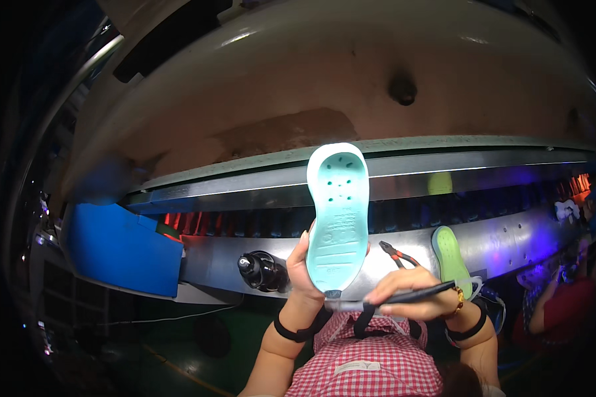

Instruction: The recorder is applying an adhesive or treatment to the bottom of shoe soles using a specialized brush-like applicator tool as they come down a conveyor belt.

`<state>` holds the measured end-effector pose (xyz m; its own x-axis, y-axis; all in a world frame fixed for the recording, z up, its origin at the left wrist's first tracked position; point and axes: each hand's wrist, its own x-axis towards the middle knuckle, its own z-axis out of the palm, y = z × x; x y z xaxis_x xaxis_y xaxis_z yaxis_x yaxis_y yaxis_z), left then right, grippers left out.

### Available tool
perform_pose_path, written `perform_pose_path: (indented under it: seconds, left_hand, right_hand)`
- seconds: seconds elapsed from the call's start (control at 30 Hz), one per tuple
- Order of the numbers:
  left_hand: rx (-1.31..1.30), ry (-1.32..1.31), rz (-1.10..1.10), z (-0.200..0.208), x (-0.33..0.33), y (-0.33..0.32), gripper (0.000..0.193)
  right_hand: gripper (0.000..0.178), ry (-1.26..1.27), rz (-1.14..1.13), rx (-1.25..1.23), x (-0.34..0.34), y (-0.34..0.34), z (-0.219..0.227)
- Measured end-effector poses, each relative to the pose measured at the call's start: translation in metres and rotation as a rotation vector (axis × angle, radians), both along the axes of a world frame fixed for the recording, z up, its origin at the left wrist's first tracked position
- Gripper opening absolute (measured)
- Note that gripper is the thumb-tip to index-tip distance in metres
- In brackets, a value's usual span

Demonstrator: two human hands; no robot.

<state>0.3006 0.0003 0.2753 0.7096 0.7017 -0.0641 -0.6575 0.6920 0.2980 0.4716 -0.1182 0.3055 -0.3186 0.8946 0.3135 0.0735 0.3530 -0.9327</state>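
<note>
My left hand (302,270) grips a pale turquoise shoe sole (338,228) by its lower left edge, holding it upright before me. The sole has a raised rim, small holes near its top and a dark patch at its bottom end. In my right hand (414,296) is a slim tool with a dark handle (420,292), its fingers closed round it. The tool's thin, blurred front part reaches left to just below the sole's bottom end; whether it touches cannot be made out. Pliers with orange-and-black handles (398,254) lie on the metal bench beyond my right hand.
A lime-green sole (451,255) lies on the metal bench (212,258) at right; another yellow-green piece (440,184) is farther back. A black bottle (261,271) stands left of my hands, near a blue bin (122,248). Another person (563,308) is at far right.
</note>
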Motion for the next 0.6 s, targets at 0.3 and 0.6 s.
perform_pose_path:
  seconds: [0.3,0.6]
  left_hand:
    - [0.216,0.32,-0.446,0.005,0.001,0.014,0.041]
    - [0.217,0.592,-0.645,0.006,0.0,0.016,0.04]
  right_hand:
    - [0.027,-0.535,0.276,0.082,0.026,0.016,0.034]
    - [0.031,-0.778,0.333,0.094,0.034,0.015,0.037]
